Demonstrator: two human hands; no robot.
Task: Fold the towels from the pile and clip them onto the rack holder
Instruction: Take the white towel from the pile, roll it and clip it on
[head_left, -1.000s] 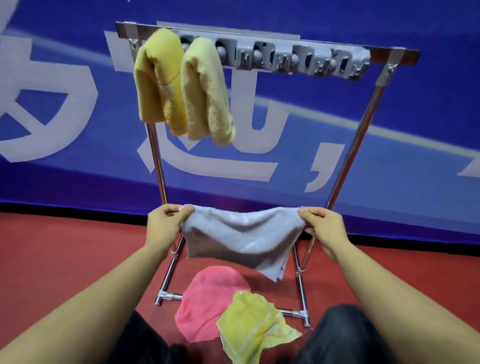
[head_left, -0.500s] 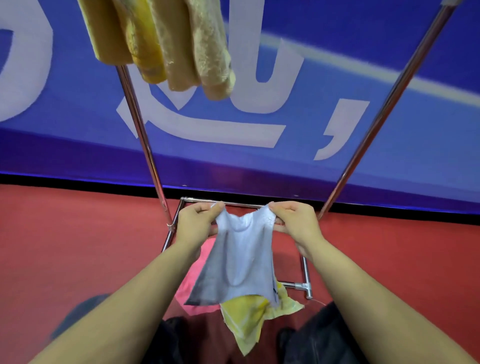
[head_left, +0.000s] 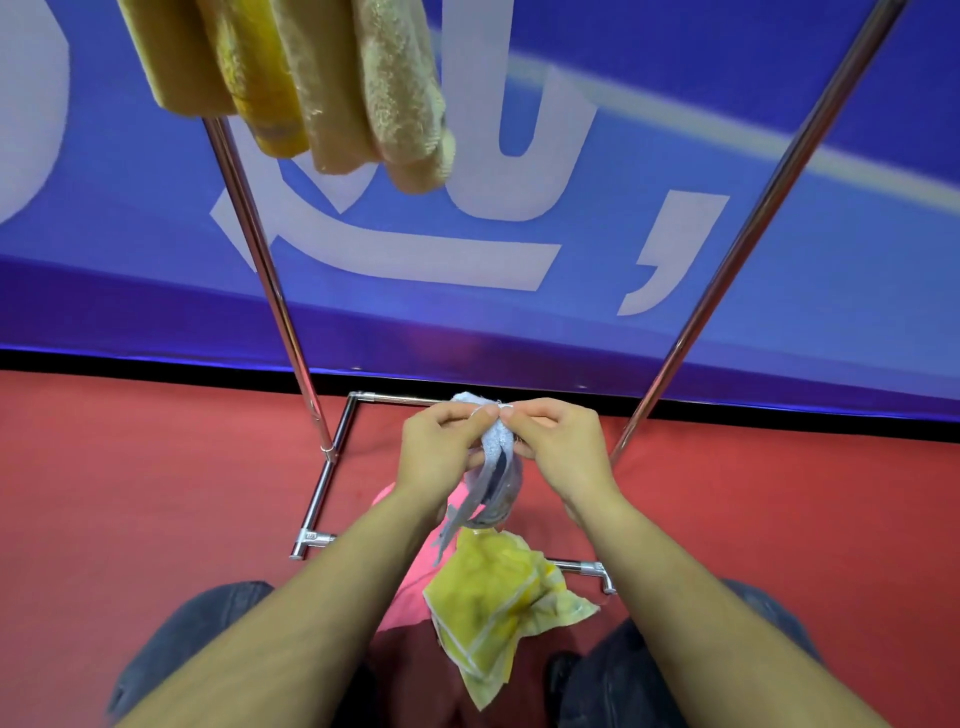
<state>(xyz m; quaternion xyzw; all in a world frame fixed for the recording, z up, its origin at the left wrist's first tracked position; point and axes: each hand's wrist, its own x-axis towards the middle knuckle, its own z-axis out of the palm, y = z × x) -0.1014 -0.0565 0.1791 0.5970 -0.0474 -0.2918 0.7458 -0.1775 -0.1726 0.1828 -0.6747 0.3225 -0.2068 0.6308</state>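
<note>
Hanging towels: two folded yellow towels (head_left: 291, 78) hang at the upper left; their tops run out of view, so the clips cannot be seen.
Rack: a chrome rack (head_left: 270, 270) stands on the red floor (head_left: 130, 493), its two uprights leaning apart toward the top, its base bars framing the pile.
Left hand: the left hand (head_left: 439, 449) pinches the top edge of the grey towel (head_left: 496, 467) between thumb and fingers.
Grey towel: it is gathered into a narrow hanging bundle between the two hands, above the pile and in front of the rack's rear base bar.
Right hand: the right hand (head_left: 558, 447) pinches the same top edge, its fingertips touching the left hand's.
Pile: a pink towel (head_left: 410, 587) lies on the floor under the left forearm; a crumpled yellow-green towel (head_left: 498, 597) lies overlapping its right side.
Backdrop: a blue banner (head_left: 779, 78) with white characters hangs behind the rack.
</note>
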